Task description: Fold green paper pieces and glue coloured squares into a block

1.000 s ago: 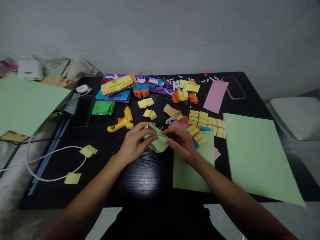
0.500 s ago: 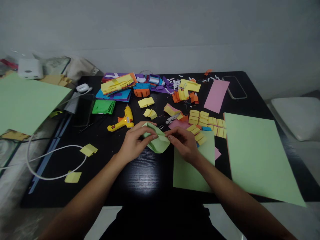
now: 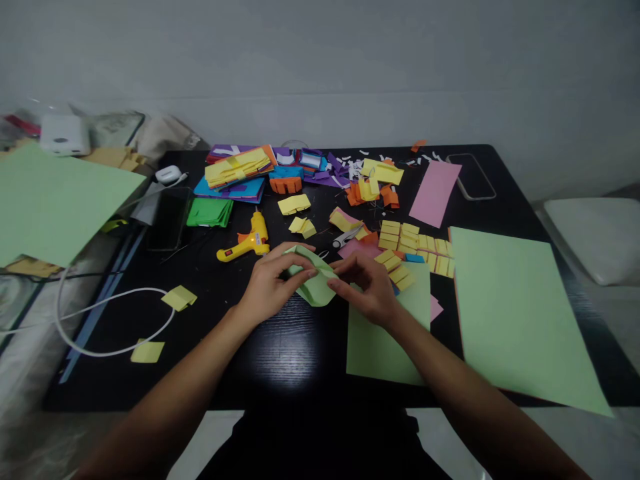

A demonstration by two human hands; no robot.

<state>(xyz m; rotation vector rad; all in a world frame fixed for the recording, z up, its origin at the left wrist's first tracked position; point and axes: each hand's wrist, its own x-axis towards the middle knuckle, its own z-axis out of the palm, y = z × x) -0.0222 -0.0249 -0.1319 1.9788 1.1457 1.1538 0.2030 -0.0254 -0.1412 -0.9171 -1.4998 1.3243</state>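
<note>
Between my hands is a folded piece of pale green paper (image 3: 319, 292), bent into a loop shape above the black table. My left hand (image 3: 273, 280) grips its left side, thumb and fingers closed on the paper. At its right edge, my right hand (image 3: 367, 287) pinches the paper with thumb and fingertips. Beneath my right hand lies a larger green sheet (image 3: 385, 347). A yellow glue gun (image 3: 250, 240) rests just beyond my left hand. Scissors (image 3: 347, 237) lie past my fingertips, partly among pink and yellow paper.
A big green sheet (image 3: 525, 320) covers the table's right side. Small folded yellow pieces (image 3: 400, 233) sit in rows behind my right hand. Stacked coloured papers (image 3: 237, 170) and scraps line the back. A white cable (image 3: 113, 353) loops at left. A phone (image 3: 170, 217) lies nearby.
My right thumb and fingers have shifted slightly and spread a little at the paper's right edge. My left hand keeps its grip, and the view has moved marginally.
</note>
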